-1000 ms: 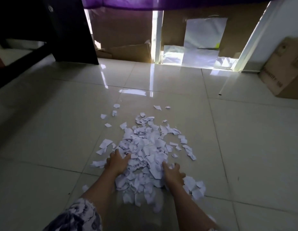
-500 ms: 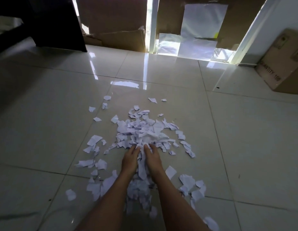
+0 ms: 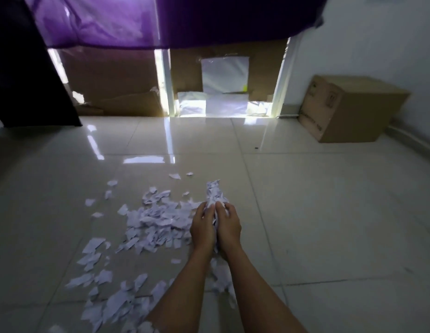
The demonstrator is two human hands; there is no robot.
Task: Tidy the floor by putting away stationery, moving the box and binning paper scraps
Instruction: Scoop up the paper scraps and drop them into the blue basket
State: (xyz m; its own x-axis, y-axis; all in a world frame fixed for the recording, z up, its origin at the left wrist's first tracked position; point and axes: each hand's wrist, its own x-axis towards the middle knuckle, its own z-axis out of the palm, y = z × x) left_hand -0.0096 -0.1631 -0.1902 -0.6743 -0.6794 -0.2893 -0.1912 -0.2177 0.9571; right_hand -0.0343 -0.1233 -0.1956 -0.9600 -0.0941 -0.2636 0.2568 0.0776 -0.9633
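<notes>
Both hands are sitting higher and further right than half a second ago. They were down in the middle of the heap; now they are lifting clear of it with a load. Grip: left hand point(image 3: 202, 228) and right hand point(image 3: 230, 227) are pressing palm toward palm, fingers curling inward and clamping a bunch of torn white paper scraps point(image 3: 214, 192) between them. The bunch is sticking up past the fingertips. Thumbs: cannot tell, hidden behind the backs of the hands. Head view is also tilting up versus before, so more of the room is showing.

Rest of the mess: loose white paper scraps point(image 3: 154, 221) are lying on the glossy pale tiled floor point(image 3: 329, 212), mostly left of the hands and thinning out toward the bottom-left corner. A few more bits are showing between the forearms, blurred; cannot tell whether they are falling or lying flat.

Far right: brown cardboard box point(image 3: 348, 109) is standing on the floor beside the white wall point(image 3: 377, 44), well apart from the hands and the scraps. Top: purple translucent curtain point(image 3: 108, 20) is hanging across the frame. Below it, flat brown cardboard sheets point(image 3: 113, 78) and white paper sheets point(image 3: 224, 73) are covering the glazed opening, with light leaking through the gaps. Far left: dark furniture panel point(image 3: 22, 75) is filling the edge.
</notes>
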